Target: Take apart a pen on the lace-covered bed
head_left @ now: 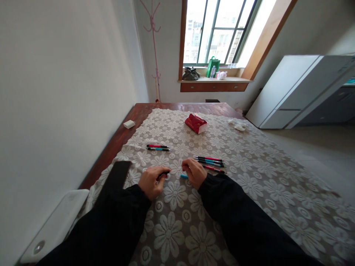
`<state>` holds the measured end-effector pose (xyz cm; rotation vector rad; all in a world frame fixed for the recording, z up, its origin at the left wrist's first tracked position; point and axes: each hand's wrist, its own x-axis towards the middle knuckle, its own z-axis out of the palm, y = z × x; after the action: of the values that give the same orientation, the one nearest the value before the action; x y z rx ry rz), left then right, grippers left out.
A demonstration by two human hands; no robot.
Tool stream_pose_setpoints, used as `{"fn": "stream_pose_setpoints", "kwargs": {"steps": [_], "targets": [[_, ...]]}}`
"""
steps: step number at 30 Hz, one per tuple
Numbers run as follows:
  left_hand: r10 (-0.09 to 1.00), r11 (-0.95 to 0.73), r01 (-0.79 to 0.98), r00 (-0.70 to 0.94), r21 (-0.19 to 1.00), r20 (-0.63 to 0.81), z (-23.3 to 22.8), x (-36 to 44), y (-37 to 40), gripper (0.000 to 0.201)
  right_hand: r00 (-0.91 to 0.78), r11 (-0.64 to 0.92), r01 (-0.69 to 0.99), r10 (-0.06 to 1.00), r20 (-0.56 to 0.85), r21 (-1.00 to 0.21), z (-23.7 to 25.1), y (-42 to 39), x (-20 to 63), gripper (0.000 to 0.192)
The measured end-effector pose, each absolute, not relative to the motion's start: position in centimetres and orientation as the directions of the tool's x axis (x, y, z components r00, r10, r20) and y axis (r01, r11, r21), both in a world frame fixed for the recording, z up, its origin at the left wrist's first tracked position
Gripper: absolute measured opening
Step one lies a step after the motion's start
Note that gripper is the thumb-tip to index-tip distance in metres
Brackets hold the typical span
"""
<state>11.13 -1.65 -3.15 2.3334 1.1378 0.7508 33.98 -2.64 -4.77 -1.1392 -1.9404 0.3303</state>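
Observation:
My left hand (152, 181) is closed around a short black pen part (164, 173), its tip pointing right. A faint thin line seems to run from that tip toward my right hand (195, 172), whose fingers are pinched; what they hold is too small to make out. Beside the right fingers a blue pen barrel piece (183, 177) shows, partly hidden by the hand. A red-and-black pen (214, 169) lies just beyond the right wrist. Behind it sits a row of several red and blue pens (209, 161). Two more pens, one red (157, 146) and one blue (158, 149), lie farther left.
A floral cloth (169, 232) covers the wooden table (177, 106). At left lie a dark flat box (116, 177) and a small white box (129, 124). A red tissue packet (195, 123) and crumpled white tissue (239, 126) lie toward the back. A wall (69, 92) borders the left side.

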Motion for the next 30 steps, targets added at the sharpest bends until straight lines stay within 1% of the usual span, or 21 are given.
{"fn": "stream_pose_setpoints", "kwargs": {"steps": [2,6,13,17,21,26,30], "targets": [[0.816,-0.56,0.576,0.508,0.595,0.277,-3.22,11.09,-1.64,0.029,-0.225,0.551,0.582,0.816,0.533,-0.597,-4.79,-2.68,34.0,0.014],[0.828,-0.546,0.581,0.485,0.604,0.282,-3.29,11.07,-1.62,0.029,-0.154,0.513,0.577,0.832,0.533,-0.635,-4.83,-2.69,34.04,0.014],[0.824,-0.547,0.56,0.493,0.623,0.28,-3.2,11.14,-1.63,0.028,-0.221,0.567,0.552,0.806,0.549,-0.611,-4.7,-2.79,33.92,0.014],[0.823,-0.546,0.557,0.498,0.625,0.274,-3.32,11.1,-1.62,0.029,-0.239,0.619,0.523,0.766,0.597,-0.586,-4.9,-2.75,33.86,0.015],[0.831,-0.535,0.561,0.486,0.632,0.272,-3.44,11.07,-1.57,0.029,-0.162,0.587,0.531,0.778,0.607,-0.611,-5.24,-2.56,34.01,0.015],[0.827,-0.541,0.553,0.486,0.634,0.282,-3.34,11.08,-1.6,0.029,-0.206,0.589,0.534,0.787,0.582,-0.607,-5.22,-2.4,34.07,0.015],[0.827,-0.543,0.563,0.485,0.623,0.283,-3.21,11.11,-1.66,0.029,-0.249,0.616,0.519,0.772,0.585,-0.593,-4.75,-2.6,33.95,0.014]]}}
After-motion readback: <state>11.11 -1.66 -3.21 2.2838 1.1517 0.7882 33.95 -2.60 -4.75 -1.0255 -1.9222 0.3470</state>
